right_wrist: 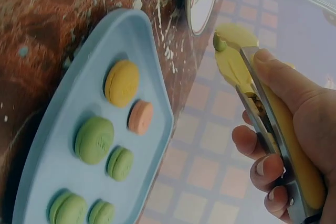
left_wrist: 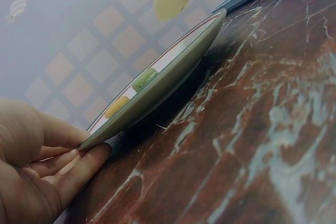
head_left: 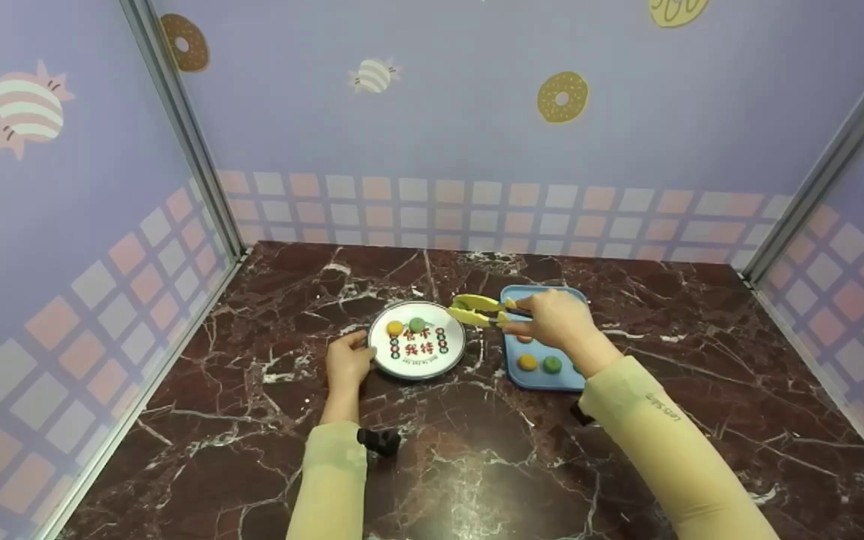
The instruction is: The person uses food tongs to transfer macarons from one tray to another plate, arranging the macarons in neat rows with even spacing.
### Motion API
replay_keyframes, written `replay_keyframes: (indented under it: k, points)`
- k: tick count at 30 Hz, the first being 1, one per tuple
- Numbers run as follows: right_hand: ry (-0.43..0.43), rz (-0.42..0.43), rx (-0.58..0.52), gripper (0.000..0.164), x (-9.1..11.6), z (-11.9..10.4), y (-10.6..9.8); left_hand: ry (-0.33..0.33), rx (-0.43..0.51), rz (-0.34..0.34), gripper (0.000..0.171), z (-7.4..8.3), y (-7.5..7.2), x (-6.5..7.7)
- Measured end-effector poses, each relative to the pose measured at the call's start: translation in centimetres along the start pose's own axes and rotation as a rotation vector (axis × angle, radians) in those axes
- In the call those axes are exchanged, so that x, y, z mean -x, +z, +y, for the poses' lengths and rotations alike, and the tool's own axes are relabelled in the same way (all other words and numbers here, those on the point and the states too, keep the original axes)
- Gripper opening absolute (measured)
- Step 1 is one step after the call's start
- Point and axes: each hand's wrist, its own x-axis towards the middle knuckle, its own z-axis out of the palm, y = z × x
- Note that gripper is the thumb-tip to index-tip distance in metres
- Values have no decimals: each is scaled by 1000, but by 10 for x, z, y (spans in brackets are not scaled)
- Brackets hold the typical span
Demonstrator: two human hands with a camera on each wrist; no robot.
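At the plate [head_left: 454, 352], your right hand [head_left: 561, 321] grips the tongs [right_wrist: 291, 145]; slackening could drop their green macaron [right_wrist: 219, 42]! Your left hand [head_left: 348, 361] pinches the plate.

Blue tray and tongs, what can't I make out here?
Head view: the right hand hides part of the blue tray, so its macarons can't all be counted.
Right wrist: the bottom edge cuts off the tray's end; the tongs partly hide the held green macaron.
Left wrist: the top edge cuts off all but one tong tip.

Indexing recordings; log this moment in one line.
left hand: grips plate; right hand: grips tongs; tongs: hold green macaron; blue tray: holds macarons
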Motion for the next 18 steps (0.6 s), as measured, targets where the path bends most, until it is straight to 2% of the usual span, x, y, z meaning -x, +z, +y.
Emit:
replay_keyframes:
  k: [7, 18]
  points:
    - [-38, -29, -22, 53, -9, -7, 10, 7, -18, 5, 42, 0, 0, -1]
    - [-82, -37, 36, 57, -19, -14, 20, -5, -23, 0, 43, 1, -1, -1]
